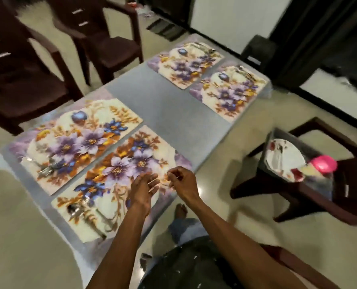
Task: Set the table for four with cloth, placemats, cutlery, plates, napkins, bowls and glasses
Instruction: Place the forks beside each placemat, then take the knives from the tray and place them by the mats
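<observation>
A grey cloth (167, 105) covers the low table. Several floral placemats lie on it: one nearest me (119, 174), one to its left (73, 140), and two at the far end (186, 63) (229, 90). Cutlery rests on the near mat (79, 211), on the left mat (46, 170), and on both far mats. My left hand (143, 188) hovers over the near mat's right end with fingers spread and empty. My right hand (181, 182) hangs beside it, fingers loosely curled, holding nothing I can see. White plates (282, 157) lie stacked in a crate on a chair at the right.
Dark brown plastic chairs stand at the far left (27, 80) and behind the table (111, 44). The right-hand chair (330, 197) carries a grey crate (277, 134) with a pink object (323, 163). A dark stool (257, 49) stands beyond the table. My foot (180, 211) is on the floor.
</observation>
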